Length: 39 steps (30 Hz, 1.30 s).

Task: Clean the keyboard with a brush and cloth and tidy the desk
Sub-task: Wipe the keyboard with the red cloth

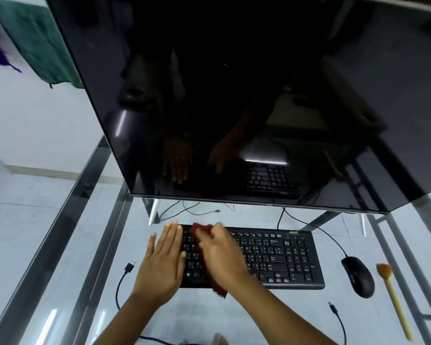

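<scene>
A black keyboard (271, 257) lies on a glass desk (259, 319) under the monitor. My left hand (163, 260) rests flat, fingers together, on the keyboard's left end. My right hand (222, 255) presses a dark red cloth (199, 230) onto the left half of the keys; the cloth shows above my fingers and below my wrist. A brush (393, 300) with tan bristles and a pale wooden handle lies on the desk at the far right, apart from both hands.
A large dark monitor (234, 95) overhangs the back of the desk. A black mouse (358, 276) sits right of the keyboard. Loose USB cables (125, 275) lie left and at front right. Green and purple cloths (35, 41) hang at far left.
</scene>
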Each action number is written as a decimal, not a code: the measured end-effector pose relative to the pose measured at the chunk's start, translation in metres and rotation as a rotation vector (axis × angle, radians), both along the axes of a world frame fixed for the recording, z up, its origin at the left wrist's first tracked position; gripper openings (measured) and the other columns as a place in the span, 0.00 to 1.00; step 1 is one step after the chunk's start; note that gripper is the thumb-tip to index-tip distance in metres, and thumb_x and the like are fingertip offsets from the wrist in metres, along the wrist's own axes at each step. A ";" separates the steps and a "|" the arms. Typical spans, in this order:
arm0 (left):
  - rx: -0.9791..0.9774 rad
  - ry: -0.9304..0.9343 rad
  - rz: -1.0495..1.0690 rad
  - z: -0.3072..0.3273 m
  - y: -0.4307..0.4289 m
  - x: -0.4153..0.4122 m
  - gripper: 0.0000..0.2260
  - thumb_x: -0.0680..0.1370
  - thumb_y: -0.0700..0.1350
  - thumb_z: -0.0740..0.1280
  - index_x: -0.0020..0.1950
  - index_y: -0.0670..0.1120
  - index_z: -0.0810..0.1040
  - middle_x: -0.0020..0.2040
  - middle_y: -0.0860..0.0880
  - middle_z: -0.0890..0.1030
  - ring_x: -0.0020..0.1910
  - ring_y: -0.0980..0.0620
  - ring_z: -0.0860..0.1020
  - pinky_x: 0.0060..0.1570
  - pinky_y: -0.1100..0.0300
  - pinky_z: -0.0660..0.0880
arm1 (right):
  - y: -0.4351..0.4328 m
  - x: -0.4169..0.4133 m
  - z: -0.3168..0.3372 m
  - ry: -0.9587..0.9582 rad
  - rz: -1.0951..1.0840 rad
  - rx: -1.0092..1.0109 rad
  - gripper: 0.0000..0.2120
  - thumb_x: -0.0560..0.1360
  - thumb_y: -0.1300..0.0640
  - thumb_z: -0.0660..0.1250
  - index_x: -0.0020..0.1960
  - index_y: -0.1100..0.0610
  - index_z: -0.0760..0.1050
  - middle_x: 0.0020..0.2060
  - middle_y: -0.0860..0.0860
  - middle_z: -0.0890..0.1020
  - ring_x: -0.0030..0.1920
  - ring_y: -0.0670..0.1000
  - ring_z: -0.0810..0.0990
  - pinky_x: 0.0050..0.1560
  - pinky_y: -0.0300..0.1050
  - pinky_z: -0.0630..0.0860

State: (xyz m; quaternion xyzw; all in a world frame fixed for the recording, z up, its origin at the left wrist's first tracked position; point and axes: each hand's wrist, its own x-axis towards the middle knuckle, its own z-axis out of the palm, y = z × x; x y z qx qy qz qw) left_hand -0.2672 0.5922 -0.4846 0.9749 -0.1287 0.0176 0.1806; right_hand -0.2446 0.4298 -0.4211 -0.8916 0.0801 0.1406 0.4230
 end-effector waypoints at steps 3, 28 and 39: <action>0.027 0.012 0.001 -0.001 -0.022 0.003 0.25 0.83 0.52 0.47 0.78 0.42 0.58 0.79 0.46 0.56 0.78 0.50 0.50 0.74 0.48 0.49 | -0.012 -0.001 0.004 0.035 -0.053 0.003 0.16 0.74 0.35 0.60 0.43 0.48 0.68 0.40 0.47 0.79 0.41 0.49 0.79 0.37 0.48 0.69; 0.138 0.012 -0.087 0.007 -0.051 0.007 0.28 0.83 0.57 0.43 0.77 0.42 0.58 0.78 0.46 0.57 0.78 0.50 0.53 0.74 0.44 0.50 | -0.072 -0.013 -0.002 -0.052 -0.063 -0.157 0.15 0.76 0.34 0.58 0.48 0.45 0.70 0.42 0.48 0.80 0.38 0.51 0.81 0.40 0.53 0.79; 0.185 0.040 -0.197 0.001 -0.075 0.005 0.31 0.82 0.60 0.43 0.78 0.42 0.56 0.79 0.47 0.54 0.79 0.51 0.49 0.74 0.44 0.48 | -0.075 -0.027 -0.018 -0.234 0.076 -0.287 0.17 0.81 0.54 0.54 0.69 0.46 0.68 0.58 0.51 0.73 0.53 0.55 0.74 0.46 0.45 0.68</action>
